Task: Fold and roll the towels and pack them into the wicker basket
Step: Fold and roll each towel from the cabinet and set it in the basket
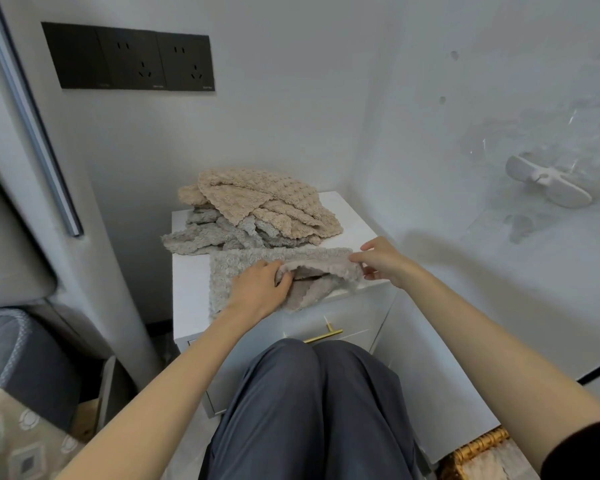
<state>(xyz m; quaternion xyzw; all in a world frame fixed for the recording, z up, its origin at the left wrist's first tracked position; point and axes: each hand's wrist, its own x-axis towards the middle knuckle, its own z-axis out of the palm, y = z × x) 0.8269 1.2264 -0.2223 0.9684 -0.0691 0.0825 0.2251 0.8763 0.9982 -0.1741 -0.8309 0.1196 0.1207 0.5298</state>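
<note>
Grey, fluffy cloth sits at the centre of the frame: the grey fleece towel (234, 266) you are folding lies on the top of the low white cabinet (189, 271), and its near right corner hangs slightly over the front edge.

Your left hand (257, 289) reaches in from the lower left with the forearm straight and the back of the hand up. Its fingers are curled around the raised fold at the towel's middle, so it grips the cloth. Your right hand (383, 261) comes in from the lower right, wrist bent slightly inward. It pinches the right end of the same fold between thumb and fingertips, and the fold is lifted into a ridge between your two hands.

Just behind the towel, toward the wall, a loose heap waits on the cabinet: crumpled beige waffle-textured towels (257, 202) on top and rumpled grey fleece towels (215, 233) beneath.

The woven wicker basket (478, 445) shows only as a corner at the lower right of the frame, on the floor beside the cabinet — well apart from both hands.

Your knees in dark grey trousers (309, 410) fill the bottom centre, just below the brass drawer handle (326, 332). A black socket panel (129, 57) sits on the wall at the upper left.
</note>
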